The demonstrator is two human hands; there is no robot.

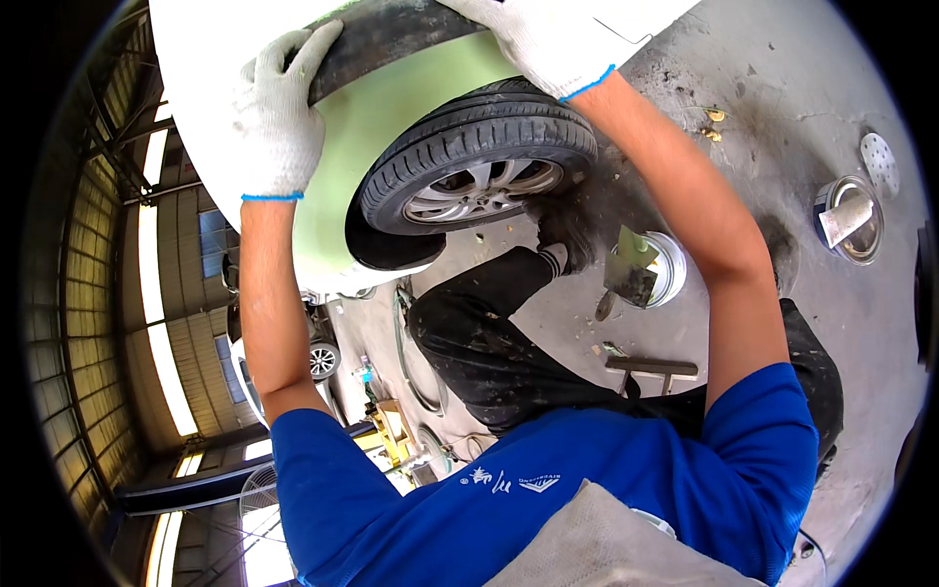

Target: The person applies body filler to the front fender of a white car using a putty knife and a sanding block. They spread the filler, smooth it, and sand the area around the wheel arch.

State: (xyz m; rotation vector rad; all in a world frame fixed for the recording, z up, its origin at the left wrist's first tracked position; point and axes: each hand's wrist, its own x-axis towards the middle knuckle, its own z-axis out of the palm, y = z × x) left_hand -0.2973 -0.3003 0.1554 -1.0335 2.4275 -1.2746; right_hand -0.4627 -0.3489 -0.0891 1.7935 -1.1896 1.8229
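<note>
- The person's left hand (279,122), white-gloved, has its grip closed on the left end of a dark strip (396,44).
- The strip curves across a pale green panel (337,161), beyond the wheel (460,147).
- The right hand (548,44), gloved and partly cut off, has its grip closed on the strip's right end.
- Right of the wheel, a white bucket (673,274) stands on the floor (724,338).
- Farther right stands an open can (821,217).
</note>
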